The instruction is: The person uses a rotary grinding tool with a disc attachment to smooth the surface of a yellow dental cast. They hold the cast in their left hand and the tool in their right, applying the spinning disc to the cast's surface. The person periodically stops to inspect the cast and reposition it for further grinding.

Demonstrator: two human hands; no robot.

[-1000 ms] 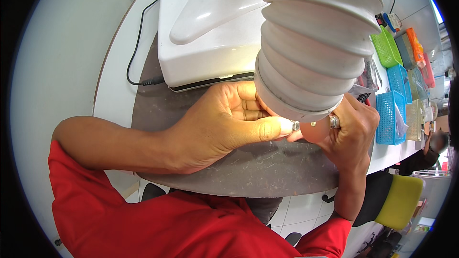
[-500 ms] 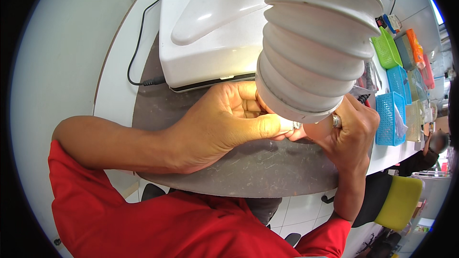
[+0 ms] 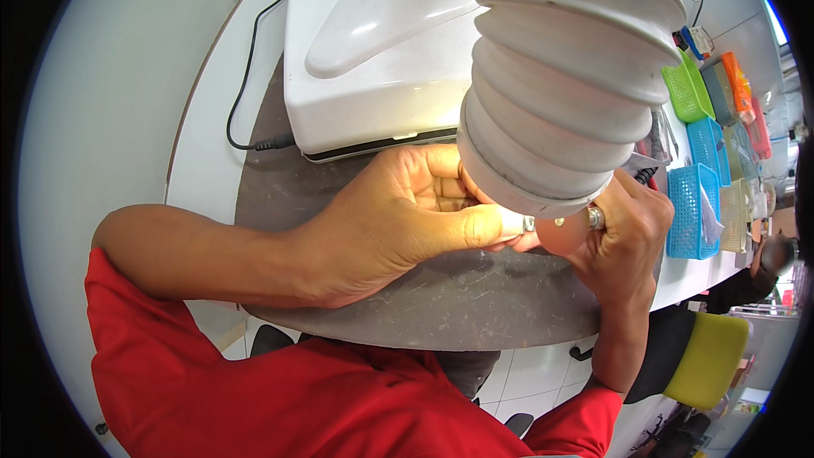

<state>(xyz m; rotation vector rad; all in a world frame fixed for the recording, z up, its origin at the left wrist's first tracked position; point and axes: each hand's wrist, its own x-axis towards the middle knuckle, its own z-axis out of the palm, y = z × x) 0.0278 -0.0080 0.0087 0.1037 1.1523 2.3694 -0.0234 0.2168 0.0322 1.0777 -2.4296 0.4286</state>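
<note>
My left hand (image 3: 424, 212) reaches in from the left, closed in a pinch. At its thumb tip shows a small silvery piece (image 3: 529, 223), too small to name for certain. My right hand (image 3: 627, 233) is close beside it on the right, with its fingers curled and a silver ring (image 3: 597, 219) on one finger. What the right hand grips, if anything, is hidden. A thick white ribbed hose (image 3: 568, 59) hangs over both hands, its end collar covering part of the fingers. Both hands are above the grey table mat (image 3: 441, 314).
A white machine housing (image 3: 373, 102) stands behind my left hand, a black cable (image 3: 248, 85) plugged in at its left. To the right are a blue basket (image 3: 691, 212), a green basket (image 3: 688, 89) and an orange packet (image 3: 736, 76). Beyond sits a yellow-green chair (image 3: 705, 360).
The hose and machine sit slightly further right in the picture. The silvery piece at my left thumb and my right thumb show a little more. Both hands keep nearly the same place.
</note>
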